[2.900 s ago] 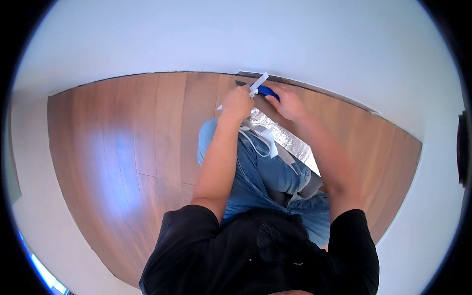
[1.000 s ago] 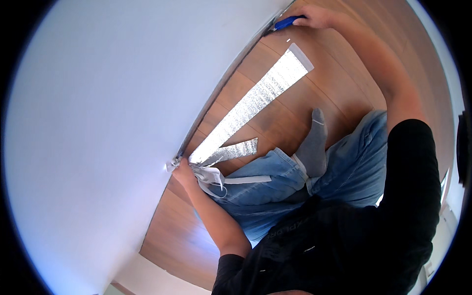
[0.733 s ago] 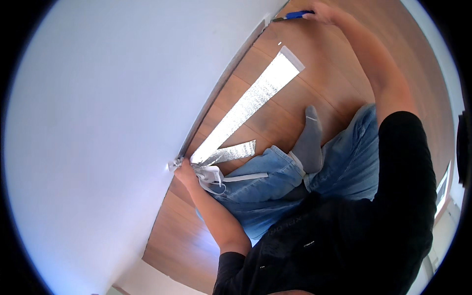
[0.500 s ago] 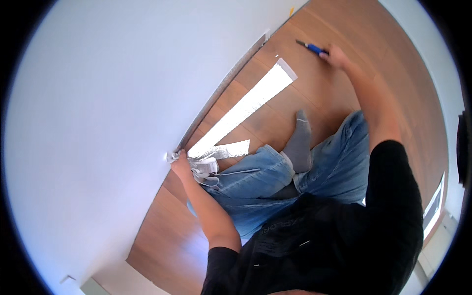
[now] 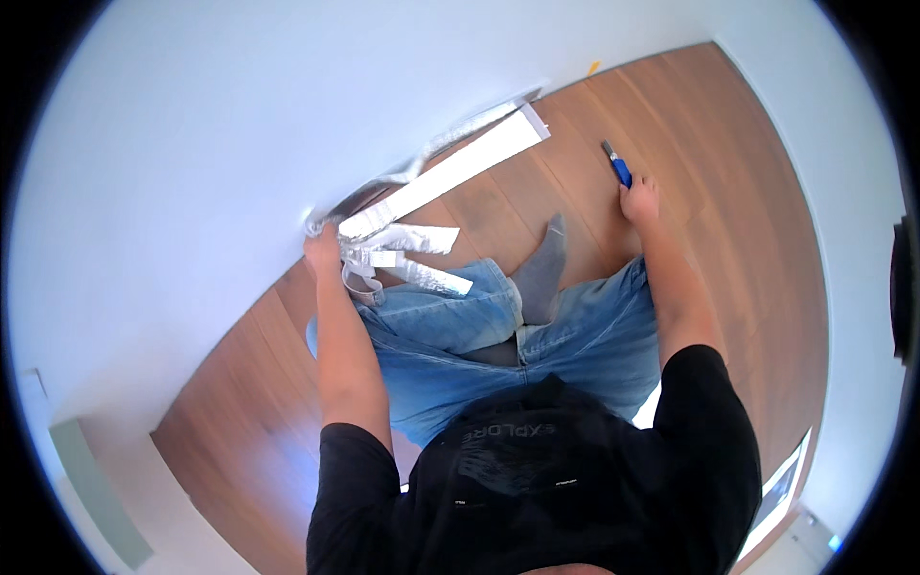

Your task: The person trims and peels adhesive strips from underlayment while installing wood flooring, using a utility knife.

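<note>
My left hand point(image 5: 323, 249) is closed on the crumpled end of a silver foil strip point(image 5: 315, 226), low against the wall. Right beside it lies a bunch of loose foil strips point(image 5: 395, 259), some fanned out over my left leg. From there a long white-bright strip point(image 5: 455, 177) runs over the floor along the wall's foot. Another wrinkled silver foil piece point(image 5: 450, 134) lies along the base of the wall. Out to the right, my right hand point(image 5: 640, 201) grips a blue utility knife point(image 5: 622, 172), its blade end pointing away from me, apart from the strips.
I sit on a brown wood floor point(image 5: 738, 230) with bent legs in blue jeans point(image 5: 431, 335) and a grey-socked foot point(image 5: 541, 273) between the hands. The white wall point(image 5: 192, 192) rises on the left. A small yellow mark point(image 5: 594, 68) sits at its far foot.
The view has turned, and my right hand with the knife sits nearer to me. Wrinkled foil now shows along the wall's foot, and more strip ends fan out by my left hand.
</note>
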The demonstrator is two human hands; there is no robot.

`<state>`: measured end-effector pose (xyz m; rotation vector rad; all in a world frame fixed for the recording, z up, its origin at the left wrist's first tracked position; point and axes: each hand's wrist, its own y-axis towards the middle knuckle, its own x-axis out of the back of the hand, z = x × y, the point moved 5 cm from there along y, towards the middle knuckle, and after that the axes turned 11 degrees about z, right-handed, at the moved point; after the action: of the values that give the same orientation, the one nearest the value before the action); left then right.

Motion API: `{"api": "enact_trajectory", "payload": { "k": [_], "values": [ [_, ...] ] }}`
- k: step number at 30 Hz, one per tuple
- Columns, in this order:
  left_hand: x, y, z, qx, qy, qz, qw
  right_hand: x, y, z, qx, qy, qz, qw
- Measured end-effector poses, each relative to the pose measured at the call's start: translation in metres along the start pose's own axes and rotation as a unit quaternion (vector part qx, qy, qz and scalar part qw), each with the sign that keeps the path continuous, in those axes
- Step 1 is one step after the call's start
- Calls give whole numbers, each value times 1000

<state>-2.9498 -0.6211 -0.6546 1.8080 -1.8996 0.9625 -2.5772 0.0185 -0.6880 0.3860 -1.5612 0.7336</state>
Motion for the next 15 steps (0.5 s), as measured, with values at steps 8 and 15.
{"api": "enact_trajectory", "payload": {
  "k": [8, 15],
  "values": [
    [-59, -295, -203, -357, -155, 529, 754, 1, 0, -5, 25, 28, -28, 999],
    [-11, -310, -181, -319, -77, 590, 738, 6, 0, -4, 12, 23, -32, 999]
  ]
}}
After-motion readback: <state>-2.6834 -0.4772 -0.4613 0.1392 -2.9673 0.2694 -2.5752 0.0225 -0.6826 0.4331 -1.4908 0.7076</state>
